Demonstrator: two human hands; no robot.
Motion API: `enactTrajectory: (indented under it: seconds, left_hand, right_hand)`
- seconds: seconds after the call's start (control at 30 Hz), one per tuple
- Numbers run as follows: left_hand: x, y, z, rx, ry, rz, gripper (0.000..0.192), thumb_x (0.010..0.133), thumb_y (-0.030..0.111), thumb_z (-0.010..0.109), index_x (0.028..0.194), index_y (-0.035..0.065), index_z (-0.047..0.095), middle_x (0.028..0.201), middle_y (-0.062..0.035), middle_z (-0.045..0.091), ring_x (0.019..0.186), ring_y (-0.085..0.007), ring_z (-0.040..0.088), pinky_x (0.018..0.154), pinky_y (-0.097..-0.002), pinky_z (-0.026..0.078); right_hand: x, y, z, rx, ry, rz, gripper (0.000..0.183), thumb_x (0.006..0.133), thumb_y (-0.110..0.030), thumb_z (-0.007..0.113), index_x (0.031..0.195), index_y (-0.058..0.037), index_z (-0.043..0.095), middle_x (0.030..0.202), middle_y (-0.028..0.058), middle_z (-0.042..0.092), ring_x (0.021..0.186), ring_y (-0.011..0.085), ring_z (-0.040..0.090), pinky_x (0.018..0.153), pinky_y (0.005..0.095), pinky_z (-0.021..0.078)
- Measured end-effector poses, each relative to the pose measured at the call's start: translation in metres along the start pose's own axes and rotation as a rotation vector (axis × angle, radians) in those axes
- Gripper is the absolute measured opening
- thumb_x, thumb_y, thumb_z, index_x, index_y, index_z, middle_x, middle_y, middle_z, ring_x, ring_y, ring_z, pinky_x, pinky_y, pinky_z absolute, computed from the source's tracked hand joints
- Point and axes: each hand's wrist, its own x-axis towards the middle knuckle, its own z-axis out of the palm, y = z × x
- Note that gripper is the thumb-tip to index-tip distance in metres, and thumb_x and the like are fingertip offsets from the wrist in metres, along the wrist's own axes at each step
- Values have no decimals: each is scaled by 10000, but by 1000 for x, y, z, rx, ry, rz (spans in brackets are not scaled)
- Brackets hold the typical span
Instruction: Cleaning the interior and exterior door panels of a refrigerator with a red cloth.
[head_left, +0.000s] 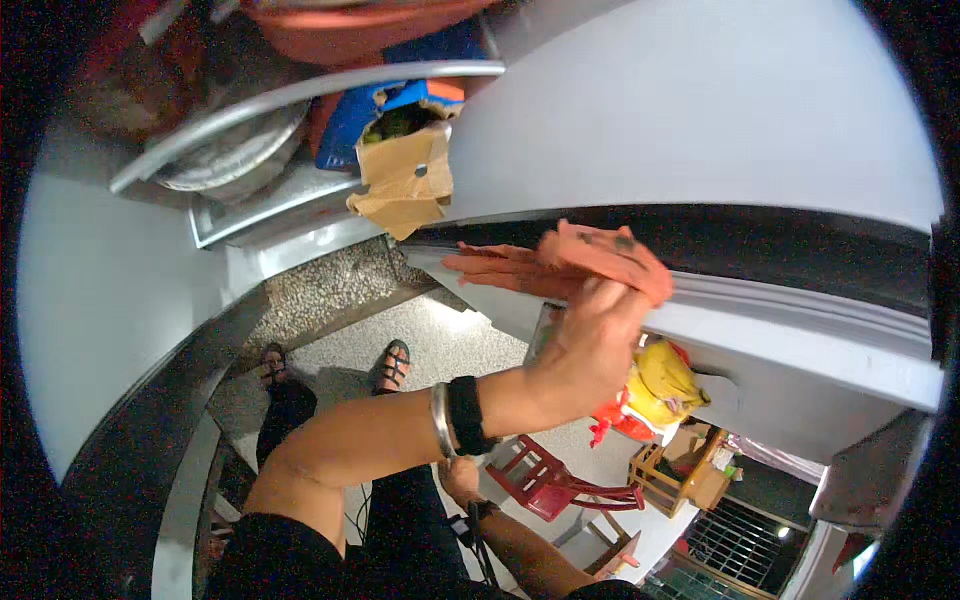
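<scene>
My left hand (600, 337) grips a folded orange cloth or bag (600, 259) with dark marks on it. The hand is raised in front of a dark band along the white wall, and the orange folds trail off to its left. A silver bangle (440, 420) and a black wristband (466, 414) circle this wrist. Lower down, behind the left forearm, my right hand (460, 480) hangs with its fingers curled and partly hidden. Whether it holds anything cannot be made out. Dark straps or cords (480, 536) pass near its wrist.
A torn cardboard box (409, 176) juts from a metal shelf (315, 90) beside a steel basin (240, 154). Yellow bananas (664, 379) lie by a red plastic bag (630, 424). A dark red chair (551, 484) and wooden furniture (675, 472) stand below. A speckled step (330, 292) borders the floor.
</scene>
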Motion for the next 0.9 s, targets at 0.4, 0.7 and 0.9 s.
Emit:
enactTrajectory:
  seconds: [0.4, 0.7, 0.9]
  left_hand:
    - [78, 129, 25, -122, -89, 143, 447, 744, -84, 476, 1186, -80, 537, 1151, -287, 521, 1130, -470, 477, 1021, -486, 381]
    - [23, 34, 4, 33, -47, 11, 390, 775, -127, 447, 1102, -16, 629, 1083, -246, 618, 1069, -442, 576, 944, -463, 470]
    - [-22, -57, -26, 173, -84, -249, 386, 761, -154, 428, 1048, -5, 638, 1070, -234, 635, 1068, -428, 592, 929, -457, 478]
  right_hand:
    - [-110, 1, -56, 329, 176, 264, 291, 876, -191, 651, 1134, -68, 598, 865, 169, 694, 819, 383, 673, 738, 461, 531]
    - [-112, 3, -78, 279, 251, 230, 241, 859, -179, 619, 1053, -38, 644, 859, 200, 682, 834, 385, 678, 750, 446, 543]
    - [-117, 16, -76, 270, 243, 223, 266, 858, -165, 642, 1105, -67, 635, 847, 156, 687, 803, 338, 668, 727, 438, 529]
